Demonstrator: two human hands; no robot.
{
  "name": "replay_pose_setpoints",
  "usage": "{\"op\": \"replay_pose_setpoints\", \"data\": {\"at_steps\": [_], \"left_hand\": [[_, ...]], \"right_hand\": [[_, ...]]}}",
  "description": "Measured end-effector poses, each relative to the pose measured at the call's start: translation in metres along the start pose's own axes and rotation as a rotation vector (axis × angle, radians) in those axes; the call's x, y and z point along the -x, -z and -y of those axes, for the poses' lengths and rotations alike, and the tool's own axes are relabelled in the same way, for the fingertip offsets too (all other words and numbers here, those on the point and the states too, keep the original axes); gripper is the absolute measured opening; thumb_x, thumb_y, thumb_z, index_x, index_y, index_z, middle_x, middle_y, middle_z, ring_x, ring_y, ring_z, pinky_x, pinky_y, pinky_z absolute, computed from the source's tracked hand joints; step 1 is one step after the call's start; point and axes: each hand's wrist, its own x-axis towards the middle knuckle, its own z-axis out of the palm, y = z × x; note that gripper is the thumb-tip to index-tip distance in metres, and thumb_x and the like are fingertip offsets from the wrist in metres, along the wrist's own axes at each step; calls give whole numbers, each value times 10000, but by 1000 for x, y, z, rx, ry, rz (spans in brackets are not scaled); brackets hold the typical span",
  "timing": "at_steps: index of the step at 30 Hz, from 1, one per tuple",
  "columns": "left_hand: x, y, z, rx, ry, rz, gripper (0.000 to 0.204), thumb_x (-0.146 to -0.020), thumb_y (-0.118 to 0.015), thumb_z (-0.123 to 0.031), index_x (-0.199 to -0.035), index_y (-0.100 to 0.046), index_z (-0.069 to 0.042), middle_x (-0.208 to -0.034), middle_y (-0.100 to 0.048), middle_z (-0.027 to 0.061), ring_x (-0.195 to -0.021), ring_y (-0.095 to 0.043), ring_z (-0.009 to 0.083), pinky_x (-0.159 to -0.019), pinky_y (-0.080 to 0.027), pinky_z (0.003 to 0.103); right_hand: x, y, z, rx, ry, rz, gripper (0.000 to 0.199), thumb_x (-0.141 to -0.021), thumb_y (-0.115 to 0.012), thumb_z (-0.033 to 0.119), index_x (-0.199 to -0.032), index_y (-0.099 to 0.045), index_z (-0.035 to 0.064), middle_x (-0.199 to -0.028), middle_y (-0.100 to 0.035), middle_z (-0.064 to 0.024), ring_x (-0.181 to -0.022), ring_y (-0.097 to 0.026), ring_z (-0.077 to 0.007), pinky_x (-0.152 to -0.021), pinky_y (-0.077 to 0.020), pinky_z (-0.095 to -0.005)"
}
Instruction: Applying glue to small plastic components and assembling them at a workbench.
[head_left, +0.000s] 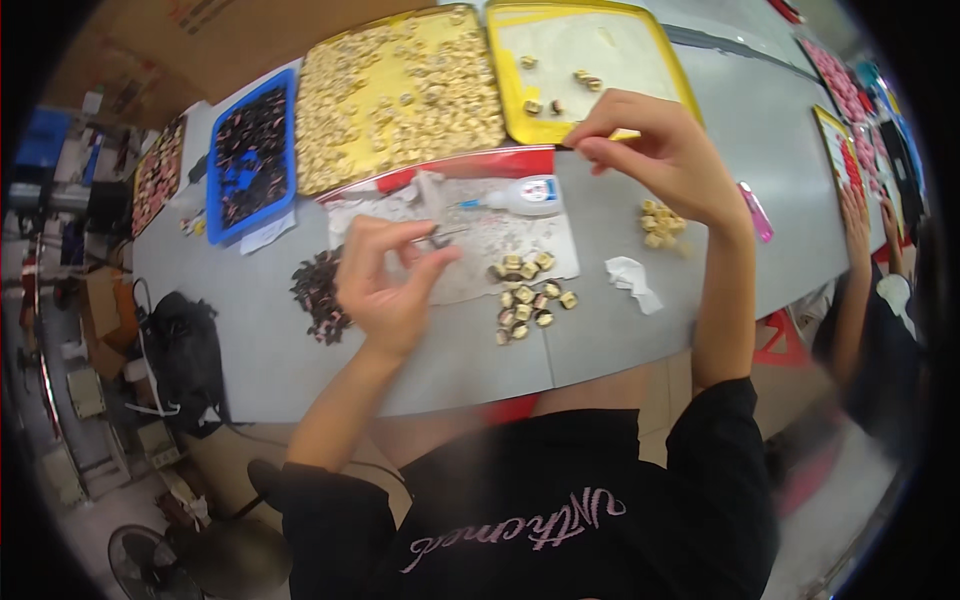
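My left hand (pixel 388 285) pinches a small dark piece (pixel 438 238) between thumb and fingers, above the stained white paper (pixel 480 275). My right hand (pixel 655 150) is raised at the front edge of the yellow tray (pixel 690 95). Its thumb and fingertips are drawn together; anything between them is too small to make out. A clear glue bottle (pixel 525 195) with a blue tip lies on the paper between my hands. Dark-and-cream small pieces (pixel 522 308) are grouped at the paper's near edge. A heap of dark strips (pixel 318 300) lies beside my left hand.
Another yellow tray (pixel 400 90) is full of cream pieces; a blue tray (pixel 250 160) holds dark strips. Cream pieces (pixel 660 225), crumpled tissue (pixel 632 283) and a pink tool (pixel 757 212) lie at right. Another person's hand (pixel 853 215) works at far right.
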Motion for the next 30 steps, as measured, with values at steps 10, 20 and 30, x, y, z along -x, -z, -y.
{"op": "replay_pose_setpoints", "data": {"at_steps": [10, 20, 30], "left_hand": [[4, 3, 2, -6, -34, 97, 319, -652, -814, -60, -913, -638, -8, -789, -513, 26, -655, -451, 96, -600, -374, 204], [3, 1, 0, 57, -45, 60, 356, -577, -844, -93, -891, -677, -81, -735, -553, 27, -594, -504, 108, -504, -394, 215], [2, 1, -4, 145, -11, 65, 363, -566, -846, -82, -895, -692, -85, -742, -561, 25, -616, -515, 103, -517, -415, 204]], "right_hand": [[-6, -56, 4, -341, 37, -6, 184, -768, -679, -6, -950, -658, -9, -979, -614, -78, -825, -594, -118, -716, -517, -231], [-3, -81, 5, -448, 23, 34, 160, -792, -673, 20, -949, -654, -6, -952, -621, -76, -856, -604, -127, -742, -511, -250], [2, -91, -2, -876, -318, 159, 171, -787, -689, 8, -930, -595, 3, -919, -608, -36, -769, -585, -95, -666, -471, -224]]}}
